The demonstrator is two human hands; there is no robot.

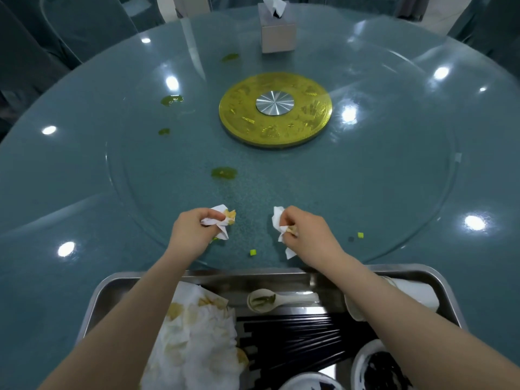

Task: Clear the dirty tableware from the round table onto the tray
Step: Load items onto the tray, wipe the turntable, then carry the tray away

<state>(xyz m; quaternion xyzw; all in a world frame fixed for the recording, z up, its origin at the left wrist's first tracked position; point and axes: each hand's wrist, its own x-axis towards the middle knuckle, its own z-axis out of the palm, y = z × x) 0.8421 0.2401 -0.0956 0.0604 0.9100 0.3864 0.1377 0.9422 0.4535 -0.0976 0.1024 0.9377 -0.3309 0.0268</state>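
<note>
Metal tray (439, 280) at the near edge of the round counter (84, 178), already loaded: a heap of stained white napkins (194, 342) at its left, a pale spoon (277, 301) smeared with green near the far wall, a bundle of black chopsticks (292, 336) in the middle, a white cup (408, 294) lying on its side at the right, two white dishes with dark residue (380, 367) at the near right corner. Just beyond the tray, over the glass turntable (365, 178), both hands raised side by side and apart. Left hand (191, 229) with fingers (209, 213) curled round a crumpled, yellow-stained tissue (221, 218). Right hand (306, 229) likewise pinching a second crumpled tissue (278, 220), its tail hanging below the wrist. Two small green food bits (253, 252) on the glass near the hands. Further out, several green sauce smears (224, 172) to the left, a gold disc with a silver hub (275, 108) at the centre, and a grey tissue box (278, 29) at the far side. Dark covered chairs (33, 52) round the rim.
</note>
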